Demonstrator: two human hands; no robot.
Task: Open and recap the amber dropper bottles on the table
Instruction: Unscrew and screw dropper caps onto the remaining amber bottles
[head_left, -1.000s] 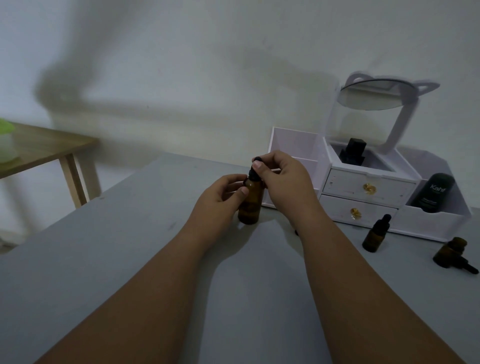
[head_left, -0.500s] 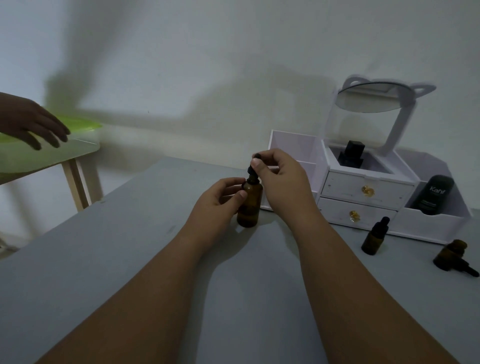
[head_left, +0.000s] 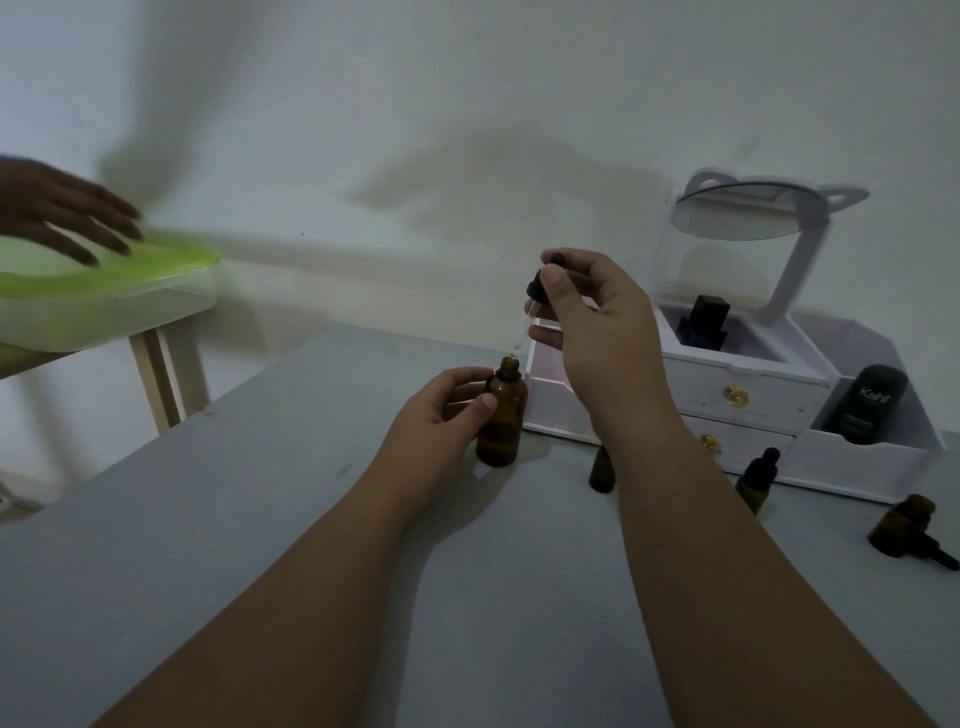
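Holds the big amber bottle (head_left: 501, 426) upright on the grey surface (head_left: 234, 519) with the left grip (head_left: 441, 410), thumb and fingers curled around its shoulder and upper body. Leaves the neck of this bottle open. Pinches the black dropper cap (head_left: 537, 288) between thumb and fingers of the right grip (head_left: 597, 322), raised above the bottle and a little to its right. Carries the glass tube (head_left: 524, 332) under the cap, slanted down to the left, with the tip just over the open neck; cannot tell whether the tip touches the rim. Shows three smaller amber bottles on the same surface, right of the big one: a first small bottle (head_left: 602, 470) partly hidden behind the right forearm, a capped small bottle (head_left: 759, 475) just in front of the white organizer (head_left: 727, 379), and a third small bottle (head_left: 901, 522) near the right edge with a loose black dropper (head_left: 935, 553) lying just beside it. Shows also, in the organizer, a black flask (head_left: 701, 322) under the tilted mirror (head_left: 743, 213) and a black tube (head_left: 867, 405) in the right compartment. Shows at far left another person's hand (head_left: 67, 213) resting on a green-lidded box (head_left: 104, 291) on a wooden side table (head_left: 156, 374).
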